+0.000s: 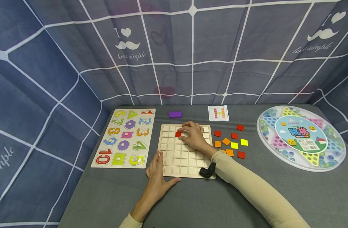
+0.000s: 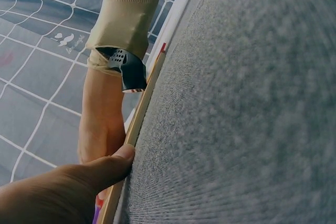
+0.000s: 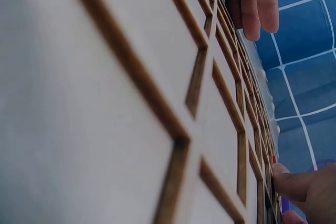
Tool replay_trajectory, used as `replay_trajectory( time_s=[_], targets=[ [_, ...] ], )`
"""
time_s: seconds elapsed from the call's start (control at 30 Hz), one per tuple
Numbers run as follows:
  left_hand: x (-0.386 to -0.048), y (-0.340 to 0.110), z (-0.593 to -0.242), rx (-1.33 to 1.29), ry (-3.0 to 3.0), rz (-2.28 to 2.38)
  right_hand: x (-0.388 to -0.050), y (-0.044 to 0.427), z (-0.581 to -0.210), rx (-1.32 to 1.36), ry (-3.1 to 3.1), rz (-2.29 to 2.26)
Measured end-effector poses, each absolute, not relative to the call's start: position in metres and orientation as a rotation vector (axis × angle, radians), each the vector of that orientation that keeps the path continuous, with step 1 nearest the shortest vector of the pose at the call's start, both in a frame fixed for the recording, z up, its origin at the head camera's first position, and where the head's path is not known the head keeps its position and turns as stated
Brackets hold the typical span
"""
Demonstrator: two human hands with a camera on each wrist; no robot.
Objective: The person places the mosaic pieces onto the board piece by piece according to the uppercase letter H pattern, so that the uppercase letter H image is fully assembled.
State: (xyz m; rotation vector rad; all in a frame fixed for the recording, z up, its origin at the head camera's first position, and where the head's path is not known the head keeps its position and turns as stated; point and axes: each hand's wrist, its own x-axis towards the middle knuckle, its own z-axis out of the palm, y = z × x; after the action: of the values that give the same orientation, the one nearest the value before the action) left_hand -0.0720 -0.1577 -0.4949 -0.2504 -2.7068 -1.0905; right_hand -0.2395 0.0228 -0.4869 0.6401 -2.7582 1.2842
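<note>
A pale wooden grid board (image 1: 172, 163) lies flat on the grey table. My right hand (image 1: 192, 135) reaches over its upper part, with thumb and index finger at either side of a red square tile (image 1: 178, 134), pinching it at an upper cell. In the right wrist view the thumb (image 3: 296, 182) covers most of that tile. Along the board's lower left side rests my left hand (image 1: 156, 174), fingers extended. Its thumb (image 2: 113, 169) touches the board's near edge in the left wrist view.
Several loose red, orange and yellow tiles (image 1: 234, 145) lie right of the board. Behind stand a purple block (image 1: 175, 115) and a pattern card (image 1: 218, 113). A number puzzle (image 1: 123, 137) lies left, a round checkers box (image 1: 301, 138) right. A black wrist camera (image 1: 208, 171) overhangs the board.
</note>
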Motion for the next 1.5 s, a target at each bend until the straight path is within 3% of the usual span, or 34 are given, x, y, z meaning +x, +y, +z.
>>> replay_trajectory(
  time_s=[0.53, 1.0, 1.5],
  targets=[
    [-0.073, -0.156, -0.493, -0.267, -2.707, -1.075, -0.240, 0.025, -0.483, 0.597, -2.815, 1.265],
    [-0.070, -0.156, -0.496, -0.254, -2.701, -1.081, -0.234, 0.037, -0.481, 0.731, -2.860, 1.246],
    [-0.071, -0.157, -0.495, -0.268, -2.671, -1.094, -0.226, 0.130, -0.470, 0.726, -2.725, 1.336]
  ],
)
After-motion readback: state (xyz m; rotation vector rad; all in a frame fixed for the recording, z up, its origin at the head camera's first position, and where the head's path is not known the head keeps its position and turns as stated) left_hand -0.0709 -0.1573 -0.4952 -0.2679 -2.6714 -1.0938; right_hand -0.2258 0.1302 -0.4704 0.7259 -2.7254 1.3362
